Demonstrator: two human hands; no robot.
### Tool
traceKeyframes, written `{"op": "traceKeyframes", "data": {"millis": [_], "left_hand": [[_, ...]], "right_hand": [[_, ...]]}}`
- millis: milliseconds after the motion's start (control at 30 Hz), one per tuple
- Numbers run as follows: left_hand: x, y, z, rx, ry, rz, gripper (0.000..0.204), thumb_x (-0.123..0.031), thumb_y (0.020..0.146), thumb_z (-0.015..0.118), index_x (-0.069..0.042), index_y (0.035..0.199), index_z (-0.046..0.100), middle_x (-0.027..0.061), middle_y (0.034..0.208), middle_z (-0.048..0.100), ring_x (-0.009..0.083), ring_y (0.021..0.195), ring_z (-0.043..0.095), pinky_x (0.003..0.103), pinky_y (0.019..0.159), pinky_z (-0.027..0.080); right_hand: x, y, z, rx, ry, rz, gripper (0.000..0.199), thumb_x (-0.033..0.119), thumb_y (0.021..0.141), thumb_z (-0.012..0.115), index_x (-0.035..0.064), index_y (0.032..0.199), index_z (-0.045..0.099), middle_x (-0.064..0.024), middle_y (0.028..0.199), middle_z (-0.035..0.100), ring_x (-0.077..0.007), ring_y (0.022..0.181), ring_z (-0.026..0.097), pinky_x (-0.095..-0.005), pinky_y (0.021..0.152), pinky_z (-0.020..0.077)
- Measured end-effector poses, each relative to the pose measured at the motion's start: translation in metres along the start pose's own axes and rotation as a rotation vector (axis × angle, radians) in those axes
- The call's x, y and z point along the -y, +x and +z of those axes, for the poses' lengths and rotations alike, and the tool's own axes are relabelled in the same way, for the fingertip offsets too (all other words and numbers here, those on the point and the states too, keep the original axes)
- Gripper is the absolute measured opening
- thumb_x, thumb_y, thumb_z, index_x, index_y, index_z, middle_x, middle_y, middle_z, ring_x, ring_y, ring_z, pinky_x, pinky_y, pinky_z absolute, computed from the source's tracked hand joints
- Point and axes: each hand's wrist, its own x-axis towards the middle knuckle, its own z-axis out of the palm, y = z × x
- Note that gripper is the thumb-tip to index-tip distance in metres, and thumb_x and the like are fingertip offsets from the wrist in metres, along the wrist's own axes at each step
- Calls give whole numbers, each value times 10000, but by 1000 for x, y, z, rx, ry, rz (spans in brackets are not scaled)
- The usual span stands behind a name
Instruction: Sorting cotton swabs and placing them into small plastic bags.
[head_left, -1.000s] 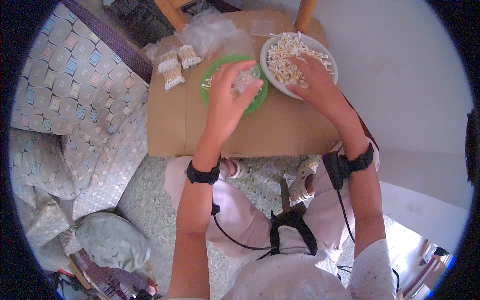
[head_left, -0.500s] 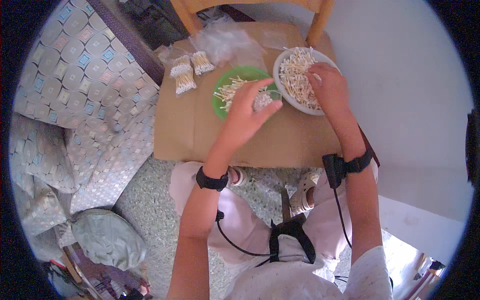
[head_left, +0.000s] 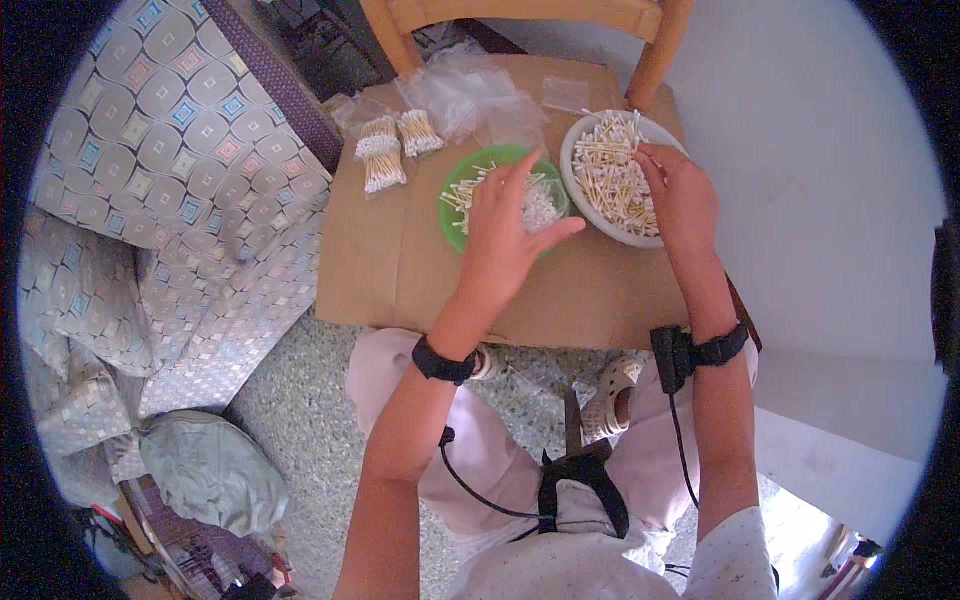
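A green bowl (head_left: 452, 222) holds loose cotton swabs (head_left: 462, 192) and a clear cup with a bundle of white swab tips (head_left: 540, 207) facing up. Over this bowl, my left hand (head_left: 503, 222) curves beside the cup, thumb and index finger stretched apart. Whether its hidden fingers touch the cup cannot be seen. A white bowl (head_left: 572, 180) to its right is heaped with more cotton swabs (head_left: 612, 178). My right hand (head_left: 680, 195) is at that bowl's right side, thumb and fingertips pinched on a cotton swab, mostly hidden by the fingers.
Small clear bags packed with swabs (head_left: 382, 172) lie at the far left of the cardboard (head_left: 400, 290) on a wooden chair (head_left: 530, 12). Crumpled clear plastic bags (head_left: 470, 95) are behind the green bowl. A white wall (head_left: 800, 200) stands close on the right, patterned fabric (head_left: 180, 190) on the left.
My right hand's fingertips have lifted slightly from the heap and closed in a pinch. My left hand stays by the cup, its thumb stretched further out. The whole view has shifted slightly.
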Motion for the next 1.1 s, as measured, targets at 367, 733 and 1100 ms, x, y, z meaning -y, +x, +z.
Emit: {"op": "traceKeyframes", "data": {"millis": [367, 733, 1100], "left_hand": [[-7, -1, 11, 2, -16, 220, 660, -354, 722, 704, -68, 1255, 442, 165, 1175, 482, 354, 1107, 424, 427, 964, 306], [-17, 3, 5, -85, -49, 249, 160, -164, 826, 595, -33, 897, 655, 109, 896, 630, 264, 927, 562, 359, 845, 413], [-4, 9, -6, -12, -214, 234, 130, -153, 792, 630, -41, 857, 648, 95, 910, 622, 259, 929, 538, 361, 851, 392]], "right_hand": [[17, -10, -7, 42, 315, -50, 219, 253, 844, 597, 63, 932, 661, -122, 876, 662, -251, 784, 642, -341, 705, 489], [29, -18, 5, 269, 993, 63, 167, 163, 837, 625, 23, 919, 667, -25, 804, 659, -77, 719, 591, -212, 652, 466], [40, -18, 4, 337, 1200, 53, 253, 103, 841, 614, 25, 1082, 615, -51, 846, 655, -88, 778, 596, -221, 702, 481]]}}
